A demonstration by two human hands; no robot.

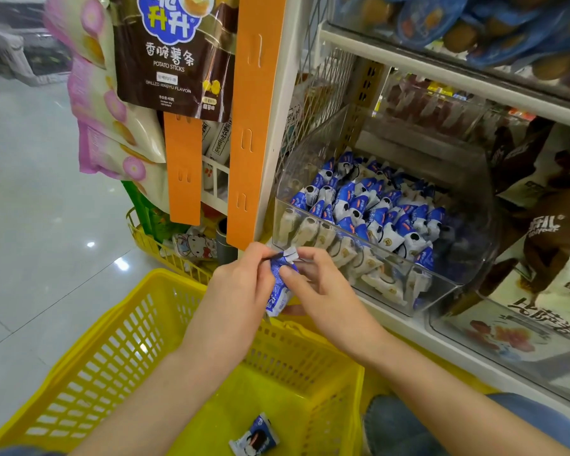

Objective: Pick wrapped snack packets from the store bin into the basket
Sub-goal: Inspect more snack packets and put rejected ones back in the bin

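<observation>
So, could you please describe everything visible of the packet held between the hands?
The held packet is a blue-and-white wrapper, glossy like plastic film, with a white crimped top end. It hangs roughly upright above the yellow basket, in front of the clear bin. The left hand pinches its top; the right hand has its thumb on its front.

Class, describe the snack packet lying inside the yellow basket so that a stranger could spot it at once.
Find the yellow basket at the bottom of the view. On its floor lies one blue-and-white packet. It lies alone, unlike the held packet gripped by the left hand and right hand above.
</observation>
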